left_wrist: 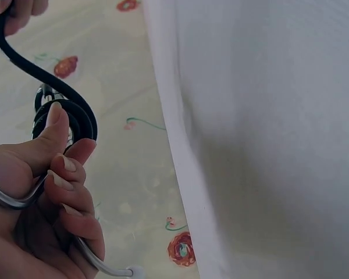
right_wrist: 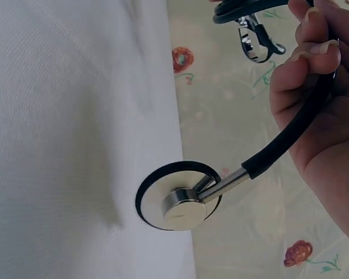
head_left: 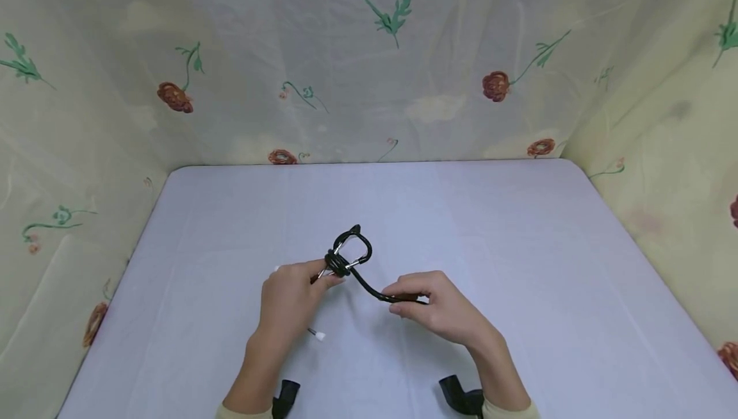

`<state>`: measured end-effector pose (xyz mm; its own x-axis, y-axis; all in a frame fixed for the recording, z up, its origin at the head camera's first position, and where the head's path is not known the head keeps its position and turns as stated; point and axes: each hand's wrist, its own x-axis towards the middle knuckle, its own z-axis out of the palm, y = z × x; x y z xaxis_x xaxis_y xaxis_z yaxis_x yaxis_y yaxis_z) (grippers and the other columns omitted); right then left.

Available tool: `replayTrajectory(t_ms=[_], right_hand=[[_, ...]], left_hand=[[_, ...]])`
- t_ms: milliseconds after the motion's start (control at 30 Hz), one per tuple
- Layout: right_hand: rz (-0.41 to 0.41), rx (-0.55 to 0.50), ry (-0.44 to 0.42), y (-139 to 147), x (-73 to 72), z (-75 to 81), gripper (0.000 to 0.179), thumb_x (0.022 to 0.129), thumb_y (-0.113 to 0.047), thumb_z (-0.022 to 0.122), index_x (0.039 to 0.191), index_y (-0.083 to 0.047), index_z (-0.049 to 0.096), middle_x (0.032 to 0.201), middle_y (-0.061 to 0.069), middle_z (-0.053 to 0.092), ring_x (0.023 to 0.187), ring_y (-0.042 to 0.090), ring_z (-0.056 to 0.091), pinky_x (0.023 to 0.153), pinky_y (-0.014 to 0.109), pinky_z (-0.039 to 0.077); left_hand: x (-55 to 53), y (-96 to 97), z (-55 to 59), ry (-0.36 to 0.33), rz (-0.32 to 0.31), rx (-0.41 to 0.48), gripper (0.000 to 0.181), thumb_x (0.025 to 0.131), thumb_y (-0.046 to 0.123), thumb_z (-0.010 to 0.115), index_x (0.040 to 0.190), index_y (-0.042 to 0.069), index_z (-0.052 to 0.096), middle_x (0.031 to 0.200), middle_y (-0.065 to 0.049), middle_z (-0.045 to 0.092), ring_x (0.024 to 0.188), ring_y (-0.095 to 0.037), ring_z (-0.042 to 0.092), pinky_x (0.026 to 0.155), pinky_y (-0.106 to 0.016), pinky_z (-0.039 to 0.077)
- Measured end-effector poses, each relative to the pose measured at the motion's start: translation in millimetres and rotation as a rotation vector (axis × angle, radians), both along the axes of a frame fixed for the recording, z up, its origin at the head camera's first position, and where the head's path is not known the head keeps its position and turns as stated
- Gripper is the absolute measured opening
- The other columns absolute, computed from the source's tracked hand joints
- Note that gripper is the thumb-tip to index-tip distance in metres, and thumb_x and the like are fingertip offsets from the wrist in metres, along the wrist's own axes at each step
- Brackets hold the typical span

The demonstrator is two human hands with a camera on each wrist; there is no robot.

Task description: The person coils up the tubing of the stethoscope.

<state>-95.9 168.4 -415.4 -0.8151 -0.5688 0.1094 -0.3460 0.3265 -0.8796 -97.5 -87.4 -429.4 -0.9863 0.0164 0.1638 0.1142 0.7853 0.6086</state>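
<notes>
A stethoscope [head_left: 337, 262] is held up over the table, its black tubing wound in several turns around its metal part, with a loop standing out above. My left hand [head_left: 291, 297] pinches the wound turns between thumb and fingers. Metal ear tubes [left_wrist: 99, 263] run through that palm, and a white eartip [head_left: 319, 336] pokes out below it. My right hand [head_left: 441, 307] grips the free stretch of tubing [right_wrist: 296, 125], pulled out to the right of the coil. From this hand hangs the round chestpiece [right_wrist: 185, 203], silver with a black rim, in the right wrist view.
The table [head_left: 507, 227] has a white cover with rounded far corners. A flowered curtain [head_left: 438, 41] surrounds it at the back and both sides. Black wrist mounts [head_left: 458, 394] show beside both forearms at the near edge.
</notes>
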Motion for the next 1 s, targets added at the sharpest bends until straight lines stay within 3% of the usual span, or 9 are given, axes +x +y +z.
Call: replayTrajectory(t_ms=[200, 367, 733, 1000], right_hand=[[-0.005, -0.021, 0.038, 1, 1.0, 3.0, 0.018, 0.091, -0.01, 0.07, 0.104, -0.02, 0.077, 0.081, -0.005, 0.069, 0.069, 0.007, 0.057, 0.061, 0.027, 0.049], [-0.024, -0.059, 0.087, 0, 0.9, 6.8, 0.016, 0.092, -0.01, 0.069, 0.105, -0.016, 0.077, 0.078, -0.006, 0.065, 0.067, 0.007, 0.054, 0.059, 0.025, 0.047], [-0.136, -0.15, 0.256, -1, 0.3, 3.3, 0.015, 0.087, -0.003, 0.072, 0.098, -0.012, 0.078, 0.082, 0.002, 0.07, 0.073, 0.007, 0.053, 0.061, 0.022, 0.045], [-0.205, -0.186, 0.288, 0, -2.9, 1.6, 0.012, 0.083, 0.0, 0.075, 0.091, -0.009, 0.077, 0.078, 0.001, 0.067, 0.071, 0.008, 0.053, 0.059, 0.021, 0.044]], left_hand=[[3.2, 9.6, -0.9, 0.006, -0.057, -0.091, 0.014, 0.081, 0.042, 0.077, 0.089, 0.031, 0.076, 0.059, 0.009, 0.059, 0.057, -0.01, 0.046, 0.05, -0.028, 0.031], [5.7, 16.2, -2.8, 0.025, -0.148, -0.166, 0.019, 0.081, 0.044, 0.074, 0.094, 0.03, 0.077, 0.078, 0.008, 0.074, 0.061, -0.009, 0.051, 0.052, -0.028, 0.035], [12.4, 24.4, -6.8, 0.071, -0.337, -0.236, 0.016, 0.08, 0.044, 0.075, 0.083, 0.028, 0.073, 0.075, 0.012, 0.073, 0.065, -0.005, 0.062, 0.053, -0.026, 0.04], [14.5, 30.8, -6.3, 0.061, -0.501, -0.183, 0.016, 0.079, 0.042, 0.077, 0.086, 0.027, 0.075, 0.065, 0.015, 0.064, 0.056, -0.001, 0.042, 0.053, -0.019, 0.035]])
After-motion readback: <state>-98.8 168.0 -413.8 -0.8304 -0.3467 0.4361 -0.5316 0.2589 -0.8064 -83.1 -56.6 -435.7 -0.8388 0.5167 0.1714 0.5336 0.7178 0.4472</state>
